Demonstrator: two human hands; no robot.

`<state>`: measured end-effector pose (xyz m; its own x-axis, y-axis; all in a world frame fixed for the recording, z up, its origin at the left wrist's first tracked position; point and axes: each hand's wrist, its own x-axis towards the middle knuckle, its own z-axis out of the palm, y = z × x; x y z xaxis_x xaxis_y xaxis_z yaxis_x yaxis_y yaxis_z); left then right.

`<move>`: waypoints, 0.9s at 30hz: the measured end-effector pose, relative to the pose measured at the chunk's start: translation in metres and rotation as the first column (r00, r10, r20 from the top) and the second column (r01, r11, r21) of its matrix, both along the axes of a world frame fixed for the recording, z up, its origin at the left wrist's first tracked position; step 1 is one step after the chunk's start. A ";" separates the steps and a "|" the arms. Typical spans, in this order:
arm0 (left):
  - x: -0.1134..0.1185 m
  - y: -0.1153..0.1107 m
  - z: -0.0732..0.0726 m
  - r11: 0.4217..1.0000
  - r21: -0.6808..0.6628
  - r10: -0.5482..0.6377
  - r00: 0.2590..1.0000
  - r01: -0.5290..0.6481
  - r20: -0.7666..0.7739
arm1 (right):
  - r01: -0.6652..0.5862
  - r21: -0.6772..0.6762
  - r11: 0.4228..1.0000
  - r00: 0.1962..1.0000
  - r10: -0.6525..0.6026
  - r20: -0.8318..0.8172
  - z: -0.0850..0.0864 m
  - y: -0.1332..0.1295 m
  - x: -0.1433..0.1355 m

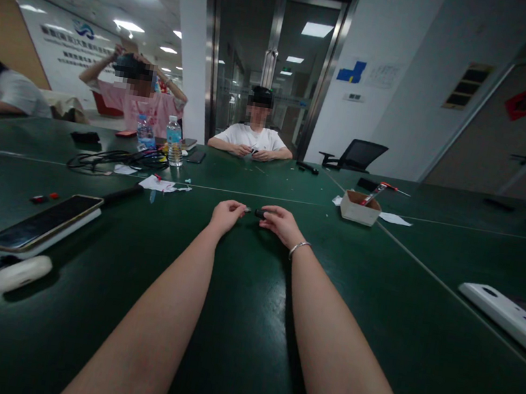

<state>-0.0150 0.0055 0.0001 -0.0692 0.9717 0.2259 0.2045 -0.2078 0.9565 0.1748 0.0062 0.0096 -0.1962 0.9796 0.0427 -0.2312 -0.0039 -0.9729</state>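
My left hand point(228, 215) pinches a small piece with a silvery tip point(248, 210) above the dark green table point(246, 273). Facing it, a short black piece point(259, 213) is held between the fingertips of my right hand point(283, 224), which has a silver bangle on its wrist. The two small pieces point at each other with a narrow gap between them. Both hands are closed, thumb against fingers. What kind of things the pieces are is too small to make out.
A small open box point(359, 213) stands right of my hands. Left lie white paper scraps point(159, 184), a cable coil point(101, 158), a phone point(44, 222) and a white rounded object point(23, 273). A water bottle point(174, 141) stands behind. Across the table sits a person point(255, 136).
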 end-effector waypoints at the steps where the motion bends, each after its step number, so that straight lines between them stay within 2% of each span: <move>1: -0.002 0.001 0.000 0.999 -0.010 0.036 0.999 -0.035 0.036 | 0.012 0.007 1.000 1.000 -0.012 -0.021 -0.001 0.001 0.001; 4: -0.005 0.002 0.001 0.999 -0.029 0.041 0.995 -0.039 0.085 | 0.012 0.014 1.000 0.999 -0.011 -0.032 -0.004 0.003 0.002; 13: 0.007 -0.007 0.006 0.998 -0.049 -0.041 0.999 0.041 -0.001 | -0.077 0.027 0.997 0.996 0.075 0.052 -0.002 0.001 0.001; 19: 0.006 -0.010 0.008 0.998 -0.058 -0.032 0.997 0.027 -0.072 | -0.088 0.037 0.995 0.995 0.086 0.048 -0.002 -0.001 0.002; 27: 0.007 -0.012 0.013 0.996 -0.094 0.003 0.996 -0.011 -0.085 | -0.090 0.068 0.994 0.995 0.086 0.054 0.003 -0.003 -0.001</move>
